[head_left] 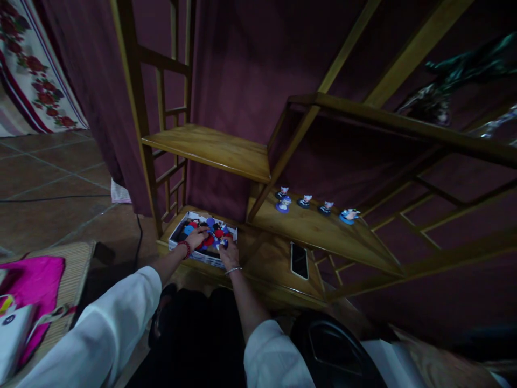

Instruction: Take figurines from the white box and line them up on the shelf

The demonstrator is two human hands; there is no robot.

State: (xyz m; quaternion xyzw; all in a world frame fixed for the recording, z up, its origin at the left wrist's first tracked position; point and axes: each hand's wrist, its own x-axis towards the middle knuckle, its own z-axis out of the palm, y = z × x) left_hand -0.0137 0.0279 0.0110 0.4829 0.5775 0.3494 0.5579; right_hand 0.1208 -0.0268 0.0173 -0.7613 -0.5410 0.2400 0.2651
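A shallow cardboard box [204,257] full of small red, blue, black and purple figurines [209,241] sits on the lowest shelf. My left hand [196,238], a red bead bracelet at its wrist, reaches over the near left side, fingers stretched out among the pieces. At the box's right end is my right hand [230,255], with a silver bracelet; its fingers close around a small white-and-blue figurine [222,243], partly covered by the fingers. On the raised shelf to the right stand several animal figurines on round bases, among them a purple one [284,204] and a blue one [349,215].
A phone [299,261] lies on the low shelf [262,253] right of the box. Above the box juts a wooden shelf [214,148]. A black stool [335,350] stands near my right knee. At left, a pink cloth [40,280] lies on a woven-topped table [76,264].
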